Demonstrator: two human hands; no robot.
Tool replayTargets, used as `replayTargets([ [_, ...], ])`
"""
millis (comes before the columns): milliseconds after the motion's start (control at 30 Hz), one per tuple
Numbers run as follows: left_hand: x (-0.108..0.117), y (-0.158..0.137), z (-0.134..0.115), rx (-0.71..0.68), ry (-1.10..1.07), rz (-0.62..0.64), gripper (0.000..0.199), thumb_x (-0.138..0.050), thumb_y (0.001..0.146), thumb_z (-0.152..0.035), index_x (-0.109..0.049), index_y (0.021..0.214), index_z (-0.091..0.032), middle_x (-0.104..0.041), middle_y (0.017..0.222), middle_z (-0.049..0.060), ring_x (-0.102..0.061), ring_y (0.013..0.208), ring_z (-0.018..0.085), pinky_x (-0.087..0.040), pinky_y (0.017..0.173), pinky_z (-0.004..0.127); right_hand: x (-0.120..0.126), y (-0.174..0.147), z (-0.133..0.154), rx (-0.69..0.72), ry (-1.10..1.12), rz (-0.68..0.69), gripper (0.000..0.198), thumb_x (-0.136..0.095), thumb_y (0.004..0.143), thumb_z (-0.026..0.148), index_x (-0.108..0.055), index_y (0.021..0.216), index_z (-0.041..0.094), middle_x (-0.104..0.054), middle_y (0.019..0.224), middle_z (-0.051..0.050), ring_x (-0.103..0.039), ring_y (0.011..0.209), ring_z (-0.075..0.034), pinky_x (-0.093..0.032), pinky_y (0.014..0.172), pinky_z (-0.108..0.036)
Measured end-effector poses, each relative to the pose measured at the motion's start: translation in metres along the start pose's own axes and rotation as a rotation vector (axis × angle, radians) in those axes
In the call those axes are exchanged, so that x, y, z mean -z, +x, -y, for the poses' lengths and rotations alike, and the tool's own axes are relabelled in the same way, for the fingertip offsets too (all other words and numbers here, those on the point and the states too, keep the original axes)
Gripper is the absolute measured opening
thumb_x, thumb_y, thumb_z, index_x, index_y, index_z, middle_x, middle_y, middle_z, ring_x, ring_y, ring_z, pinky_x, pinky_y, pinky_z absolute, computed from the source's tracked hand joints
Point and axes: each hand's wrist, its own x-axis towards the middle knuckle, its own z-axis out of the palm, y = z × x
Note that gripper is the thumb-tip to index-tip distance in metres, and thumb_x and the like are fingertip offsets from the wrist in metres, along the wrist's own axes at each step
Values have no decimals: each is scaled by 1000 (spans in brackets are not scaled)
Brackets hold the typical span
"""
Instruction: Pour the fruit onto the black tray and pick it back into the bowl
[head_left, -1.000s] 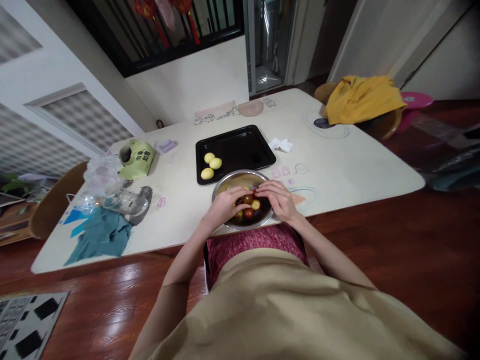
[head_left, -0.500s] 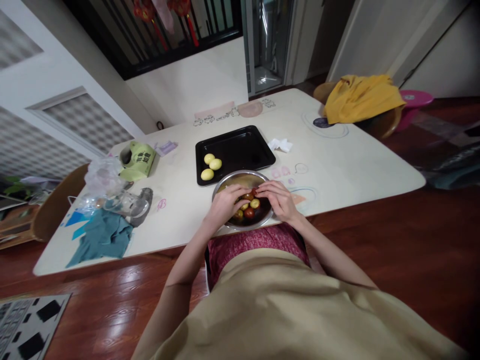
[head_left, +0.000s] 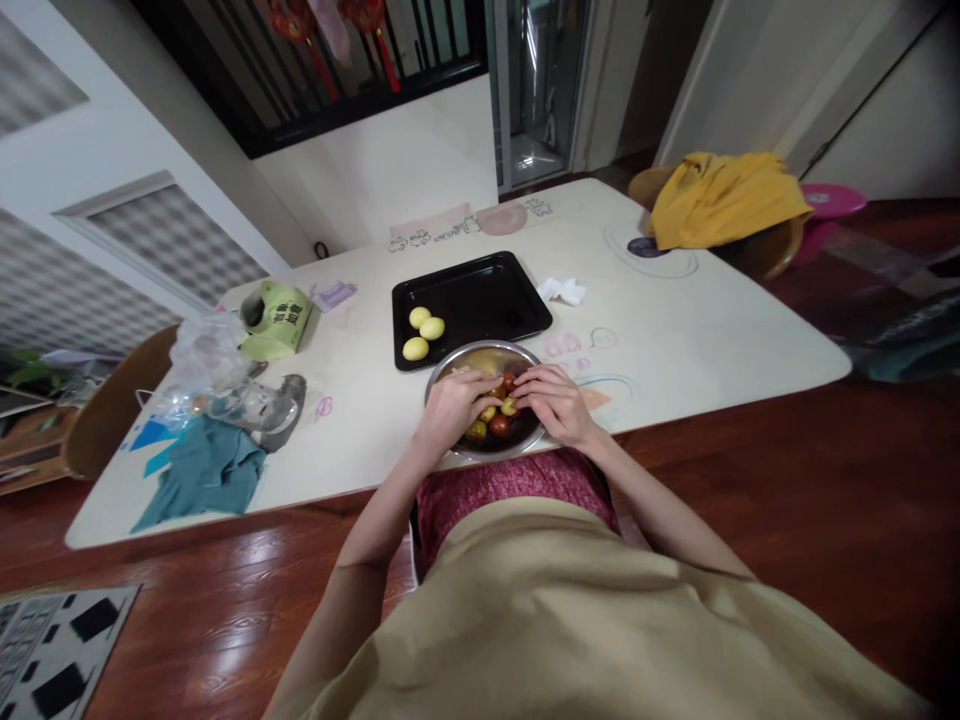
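Note:
A round metal bowl (head_left: 433, 385) at the table's front edge holds several small round fruits, some red-brown, some yellow-green. My left hand (head_left: 454, 405) reaches in from the left, thumb and fingers curled round a small orange-brown fruit (head_left: 496, 394). From the right comes my right hand (head_left: 559, 403), its fingers bent and pressed together against the same fruit; its fingertips partly cover the contact. A red fruit (head_left: 499, 426) and a yellow-green fruit (head_left: 475, 432) lie below the fingers. Behind the bowl, a black tray (head_left: 487, 300) bears three pale yellow fruits (head_left: 431, 328) at its left.
A crumpled white tissue (head_left: 562, 291) lies right of the tray. On the table's left are a green box (head_left: 281, 320), a clear plastic bag (head_left: 202, 350), a transparent container (head_left: 255, 405) and a teal cloth (head_left: 206, 475). Yellow cloth (head_left: 727, 200) drapes a chair at the right.
Both hands stay over the bowl, with only slight finger movement. The right fingers sit a little closer over the yellowish fruit beside them. The tray and its fruits are unchanged.

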Motion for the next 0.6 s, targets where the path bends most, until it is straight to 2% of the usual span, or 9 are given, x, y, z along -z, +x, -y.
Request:
replayTargets([
  [133, 1, 1, 1, 1, -1, 14, 33, -82, 92, -27, -81, 124, -18, -83, 114, 10, -78, 104, 25, -65, 96, 39, 0, -1, 1, -27, -11, -4, 46, -42, 112, 35, -82, 91, 25, -84, 95, -5, -75, 103, -26, -56, 97, -52],
  [333, -1, 0, 4, 5, -72, 20, 32, -82, 93, -23, -81, 124, -19, -83, 117, 11, -79, 112, 26, -64, 102, 41, -2, -1, -3, -196, -29, -143, 49, -37, 113, 35, -83, 101, 26, -85, 107, -6, -74, 114, -28, -53, 104, -54],
  [500, 2, 1, 4, 11, -123, 57, 32, -80, 93, -18, -81, 126, -21, -82, 122, 10, -78, 116, 26, -64, 105, 43, -2, -1, -7, -247, 15, -39, 55, -31, 115, 41, -84, 106, 28, -84, 114, -4, -70, 127, -28, -39, 122, -60],
  [600, 6, 3, 6, -10, -173, 91, 34, -80, 93, -16, -81, 125, -23, -82, 123, 9, -77, 118, 26, -63, 107, 44, -1, -2, -9, -232, 40, 4, 57, -31, 114, 42, -85, 103, 27, -85, 111, -5, -70, 127, -29, -34, 125, -63],
])
